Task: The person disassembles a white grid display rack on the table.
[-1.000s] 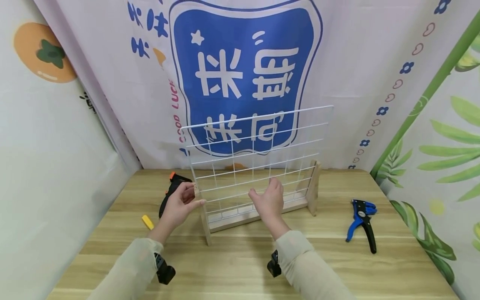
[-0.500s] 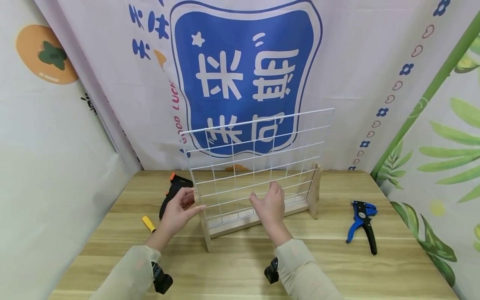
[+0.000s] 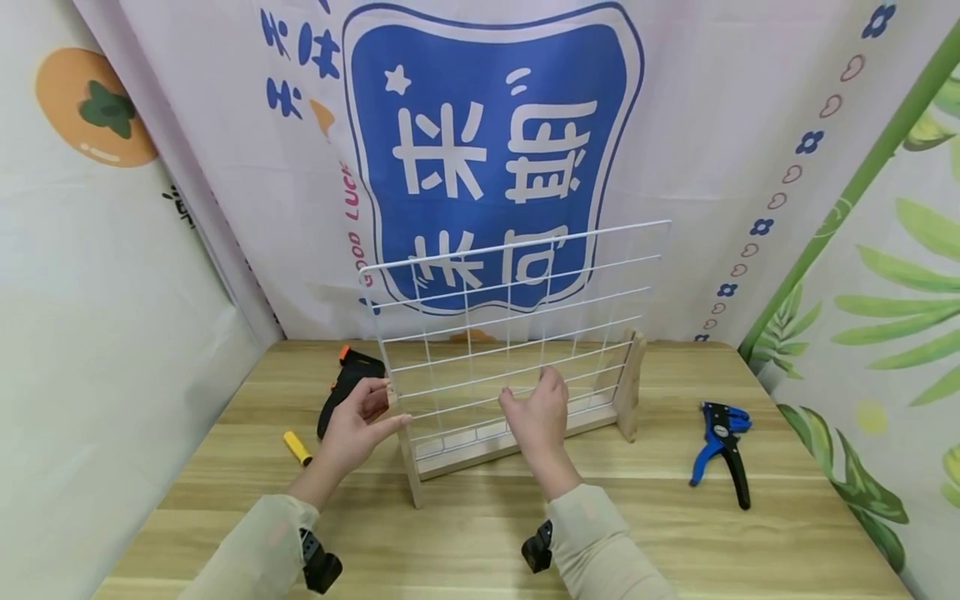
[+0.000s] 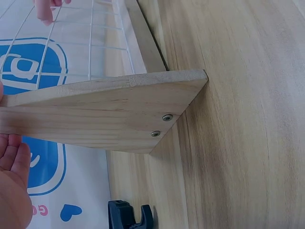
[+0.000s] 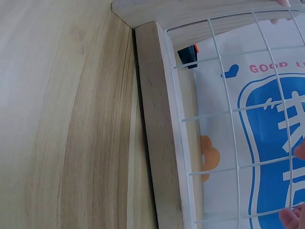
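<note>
A white wire grid stands upright in a pale wooden frame on the table. My left hand grips the left wooden upright, thumb on the near side and fingers on the far side. Two screw heads show low on that upright in the left wrist view. At the middle of the grid, my right hand holds the wires with thumb and fingers bent. Its fingertips show at the wires in the right wrist view. The bottom rail and right upright are untouched.
Behind the left hand lies a black tool with orange parts, partly hidden. A yellow handle lies left of that arm. Blue and black wire strippers lie on the right. A printed cloth hangs behind the table.
The frame with its grid has shifted slightly toward me, and both hands have come along with it, keeping the same places on it. The tools have not moved.
</note>
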Demonstrator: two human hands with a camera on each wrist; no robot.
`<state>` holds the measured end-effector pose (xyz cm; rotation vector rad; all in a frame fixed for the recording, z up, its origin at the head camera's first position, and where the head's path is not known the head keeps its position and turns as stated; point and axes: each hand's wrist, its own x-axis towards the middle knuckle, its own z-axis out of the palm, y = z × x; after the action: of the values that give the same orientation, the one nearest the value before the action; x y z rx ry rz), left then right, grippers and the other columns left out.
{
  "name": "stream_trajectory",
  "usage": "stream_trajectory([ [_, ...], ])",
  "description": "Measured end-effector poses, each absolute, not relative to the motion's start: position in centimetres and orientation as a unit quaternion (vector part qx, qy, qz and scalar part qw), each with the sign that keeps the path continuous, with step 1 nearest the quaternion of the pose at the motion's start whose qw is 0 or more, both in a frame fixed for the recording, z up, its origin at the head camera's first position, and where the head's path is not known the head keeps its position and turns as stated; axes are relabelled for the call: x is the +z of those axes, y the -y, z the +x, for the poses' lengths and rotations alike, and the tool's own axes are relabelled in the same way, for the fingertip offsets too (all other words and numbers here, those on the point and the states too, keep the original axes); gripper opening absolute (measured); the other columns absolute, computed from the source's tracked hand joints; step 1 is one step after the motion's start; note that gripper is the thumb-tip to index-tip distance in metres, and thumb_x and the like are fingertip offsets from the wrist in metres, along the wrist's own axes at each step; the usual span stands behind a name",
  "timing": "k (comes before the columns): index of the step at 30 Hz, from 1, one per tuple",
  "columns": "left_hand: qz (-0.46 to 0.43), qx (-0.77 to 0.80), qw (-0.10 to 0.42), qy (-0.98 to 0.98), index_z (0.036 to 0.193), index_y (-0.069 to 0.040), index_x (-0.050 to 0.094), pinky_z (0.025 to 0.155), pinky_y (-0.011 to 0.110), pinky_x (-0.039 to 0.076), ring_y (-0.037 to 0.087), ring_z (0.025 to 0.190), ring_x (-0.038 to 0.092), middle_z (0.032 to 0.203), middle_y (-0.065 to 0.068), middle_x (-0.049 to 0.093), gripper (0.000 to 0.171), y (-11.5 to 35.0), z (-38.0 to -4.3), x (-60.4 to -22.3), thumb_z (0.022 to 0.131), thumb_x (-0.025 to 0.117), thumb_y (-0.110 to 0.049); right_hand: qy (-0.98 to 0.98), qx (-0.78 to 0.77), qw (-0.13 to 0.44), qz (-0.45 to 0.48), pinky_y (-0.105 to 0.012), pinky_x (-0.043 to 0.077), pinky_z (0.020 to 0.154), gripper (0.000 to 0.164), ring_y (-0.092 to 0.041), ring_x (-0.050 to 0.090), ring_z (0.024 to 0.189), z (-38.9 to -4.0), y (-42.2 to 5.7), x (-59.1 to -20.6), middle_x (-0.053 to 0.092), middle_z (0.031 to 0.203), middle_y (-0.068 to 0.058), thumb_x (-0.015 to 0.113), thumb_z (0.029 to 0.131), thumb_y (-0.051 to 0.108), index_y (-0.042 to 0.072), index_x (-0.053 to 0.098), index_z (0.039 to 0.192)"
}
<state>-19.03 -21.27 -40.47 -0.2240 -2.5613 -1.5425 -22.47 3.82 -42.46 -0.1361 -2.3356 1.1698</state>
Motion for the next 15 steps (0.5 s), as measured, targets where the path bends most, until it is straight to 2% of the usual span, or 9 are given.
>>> stream_trajectory([
  [7, -0.075, -0.513, 0.073, 0.852, 0.117, -0.01, 0.049, 0.096, 0.04, 0.045, 0.029, 0.114, 0.055, 0.118, 0.019, 0.06, 0.05, 21.14, -18.89, -40.54, 0.076, 0.077, -0.019, 0.858, 0.443, 0.253, -0.065, -0.046, 0.049, 0.084, 0.061, -0.038, 0.054, 0.095, -22.35, -3.69, -42.39, 0.056, 0.105, -0.023, 0.077, 0.069, 0.023, -0.008, 0.047, 0.112],
  [15, -0.077, -0.513, 0.077, 0.851, 0.116, -0.012, 0.05, 0.096, 0.039, 0.046, 0.027, 0.114, 0.056, 0.117, 0.017, 0.061, 0.049, 21.33, -19.0, -40.55, 0.076, 0.077, -0.018, 0.856, 0.45, 0.242, -0.073, -0.045, 0.049, 0.075, 0.053, -0.036, 0.056, 0.084, -22.39, -3.79, -41.57, 0.057, 0.092, -0.019, 0.076, 0.067, 0.024, -0.004, 0.048, 0.102],
])
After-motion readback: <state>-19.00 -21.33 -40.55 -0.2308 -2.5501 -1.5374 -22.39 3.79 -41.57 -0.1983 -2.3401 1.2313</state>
